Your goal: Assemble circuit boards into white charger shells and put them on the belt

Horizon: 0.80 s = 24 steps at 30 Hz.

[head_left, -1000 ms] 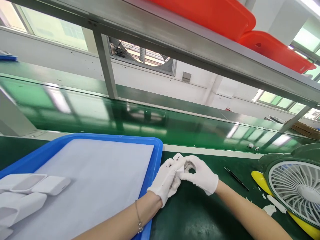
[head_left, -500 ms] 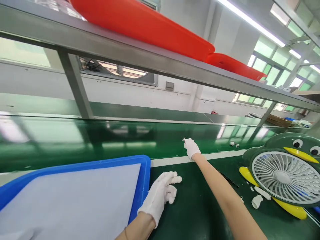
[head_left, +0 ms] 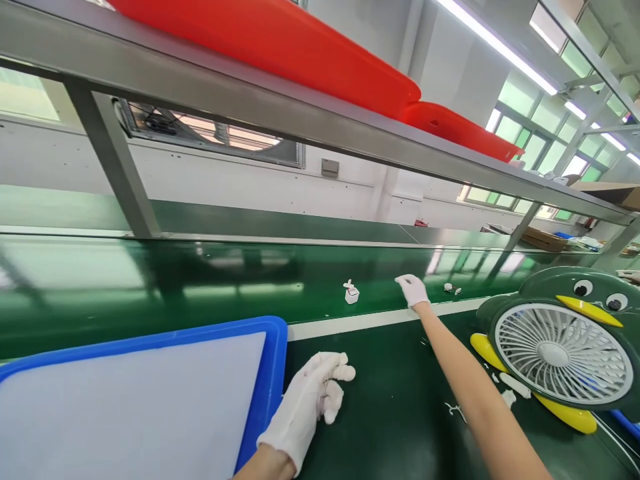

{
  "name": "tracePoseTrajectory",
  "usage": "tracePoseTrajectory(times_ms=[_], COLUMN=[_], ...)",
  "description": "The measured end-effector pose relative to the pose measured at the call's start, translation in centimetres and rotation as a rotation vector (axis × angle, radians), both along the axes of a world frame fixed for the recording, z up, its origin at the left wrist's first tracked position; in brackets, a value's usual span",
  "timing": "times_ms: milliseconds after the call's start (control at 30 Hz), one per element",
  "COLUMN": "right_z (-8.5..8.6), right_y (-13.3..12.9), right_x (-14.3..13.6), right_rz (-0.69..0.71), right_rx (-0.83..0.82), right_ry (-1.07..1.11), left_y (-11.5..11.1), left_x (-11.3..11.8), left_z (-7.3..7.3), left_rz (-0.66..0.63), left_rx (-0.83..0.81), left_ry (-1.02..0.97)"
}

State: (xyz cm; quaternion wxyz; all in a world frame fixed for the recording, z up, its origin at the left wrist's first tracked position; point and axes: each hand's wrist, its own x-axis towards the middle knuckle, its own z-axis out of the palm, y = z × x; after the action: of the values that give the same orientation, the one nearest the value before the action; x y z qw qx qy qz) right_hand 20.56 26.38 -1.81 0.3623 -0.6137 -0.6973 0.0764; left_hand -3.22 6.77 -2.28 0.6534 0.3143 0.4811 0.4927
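My left hand (head_left: 310, 403), in a white glove, is over the dark green worktop beside the blue tray (head_left: 278, 333). Its fingers are loosely bent and apart, with nothing in them. My right hand (head_left: 413, 291), also gloved, reaches out to the glossy green strip past the white line. Its fingers point left, stretched, and nothing shows in them. Left of it, apart from the fingertips, stands a small white box-like piece (head_left: 352, 295) with red marks and a raised flap. Small white bits (head_left: 449, 288) lie to the right of this hand.
A green penguin-shaped fan (head_left: 555, 353) with yellow feet stands at the right, white scraps (head_left: 515, 385) beside it. White paper (head_left: 135, 407) lines the tray. Overhead, a metal shelf (head_left: 350, 141) carries red bins (head_left: 280, 50). Thin white shreds (head_left: 455, 410) lie near my right forearm.
My right hand has let go of the small white piece and moved right, leaving it standing on the green strip. My left hand stays in nearly the same pose. The view has shifted slightly.
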Motion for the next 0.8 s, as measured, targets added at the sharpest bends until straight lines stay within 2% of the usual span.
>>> tracePoseTrajectory(times_ms=[200, 267, 367, 500, 667, 800], right_z=[-1.3, -2.2, -3.8, -5.6, -6.2, -6.2], right_y=[3.3, 4.4, 5.3, 5.7, 7.8, 9.3], right_x=[8.8, 11.3, 13.3, 13.9, 15.4, 16.2], right_rz=[-0.380, -0.436, -0.392, -0.292, -0.279, -0.226], right_rx=[-0.031, -0.044, -0.035, -0.021, -0.061, -0.063], right_ry=[-0.077, -0.137, -0.240, -0.309, -0.228, -0.087], left_y=[0.1, 0.2, 0.4, 0.5, 1.0, 1.0], left_x=[-0.1, -0.1, 0.1, 0.3, 0.4, 0.6], left_z=[-0.4, -0.6, -0.7, -0.6, -0.6, -0.5], left_rz=[-0.031, -0.029, -0.020, -0.009, -0.030, -0.102], left_rx=[-0.017, -0.016, -0.009, -0.025, -0.049, -0.006], left_ry=[-0.046, -0.064, -0.086, -0.102, -0.100, -0.013])
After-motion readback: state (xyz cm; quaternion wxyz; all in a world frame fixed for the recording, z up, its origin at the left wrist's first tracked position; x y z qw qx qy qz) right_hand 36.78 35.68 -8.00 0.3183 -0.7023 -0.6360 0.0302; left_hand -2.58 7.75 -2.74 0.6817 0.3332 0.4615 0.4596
